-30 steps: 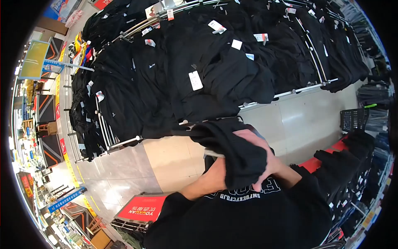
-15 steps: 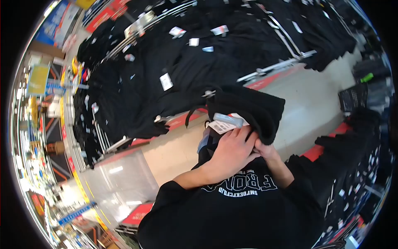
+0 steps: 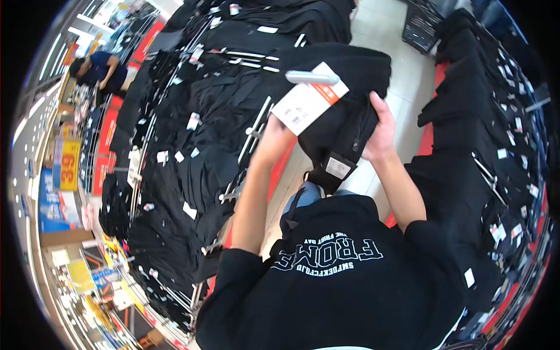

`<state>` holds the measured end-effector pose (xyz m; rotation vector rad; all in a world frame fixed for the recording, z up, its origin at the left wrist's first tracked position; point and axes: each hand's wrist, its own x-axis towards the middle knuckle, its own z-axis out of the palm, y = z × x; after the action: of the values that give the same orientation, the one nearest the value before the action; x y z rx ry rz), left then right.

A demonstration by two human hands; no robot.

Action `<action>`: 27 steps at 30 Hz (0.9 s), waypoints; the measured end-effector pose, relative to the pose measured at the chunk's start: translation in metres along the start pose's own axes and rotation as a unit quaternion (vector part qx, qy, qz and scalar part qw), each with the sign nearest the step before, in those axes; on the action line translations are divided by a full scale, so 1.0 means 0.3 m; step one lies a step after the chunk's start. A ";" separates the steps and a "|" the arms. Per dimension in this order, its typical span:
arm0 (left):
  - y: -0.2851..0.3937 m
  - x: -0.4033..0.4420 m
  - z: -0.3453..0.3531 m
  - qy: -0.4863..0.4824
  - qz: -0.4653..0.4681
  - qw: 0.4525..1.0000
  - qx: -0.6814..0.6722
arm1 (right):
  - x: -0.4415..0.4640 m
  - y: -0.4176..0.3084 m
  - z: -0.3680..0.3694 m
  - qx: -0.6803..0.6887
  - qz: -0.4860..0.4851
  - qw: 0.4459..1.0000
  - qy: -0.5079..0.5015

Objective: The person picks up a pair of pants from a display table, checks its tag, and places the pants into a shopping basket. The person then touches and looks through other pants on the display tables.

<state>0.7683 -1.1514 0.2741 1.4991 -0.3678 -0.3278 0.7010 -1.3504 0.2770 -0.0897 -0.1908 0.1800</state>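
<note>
**In a clothes-shop aisle, holding up a tagged black garment**

Between two rows of dark clothing, holds the black garment in the air before the chest. Grasps its right edge with the right hand, thumb in front, other fingers hidden. Reaches in from the other side with the left hand, fingers lost behind a white-and-orange price tag; cannot tell the grip there. Bears on the garment a grey plastic bar across that tag and, near the bottom, a white printed label.

Wears a black top with white lettering, above blue trousers. Passes close by black clothes on metal rails to the left and a black clothing row to the right. Farther off, shows a black basket up the aisle, a yellow "39" sign and a person in dark blue.
</note>
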 end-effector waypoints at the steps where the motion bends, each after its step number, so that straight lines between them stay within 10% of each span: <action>1: 0.000 0.097 0.001 -0.054 -0.037 0.997 -0.035 | 0.022 -0.037 0.018 -0.004 -0.016 1.000 0.008; 2: 0.066 0.159 0.054 0.025 -0.178 0.949 -0.260 | 0.041 -0.081 0.022 -0.067 -0.021 0.997 0.042; 4: 0.039 0.349 0.051 -0.205 0.026 0.915 -0.346 | 0.082 -0.196 0.003 -0.071 -0.075 0.993 0.056; 18: 0.232 1.240 0.410 -0.291 0.073 0.917 -0.265 | 0.354 -0.909 0.077 -0.570 -0.247 0.759 0.195; 27: 0.152 1.652 0.661 -0.350 0.037 0.909 -0.222 | 0.457 -1.241 -0.029 -0.527 -0.282 0.741 0.307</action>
<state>1.1288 -1.5413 0.3437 0.8761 -0.8546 -0.8353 0.8982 -1.6904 0.3325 -1.2088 0.3773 -0.6006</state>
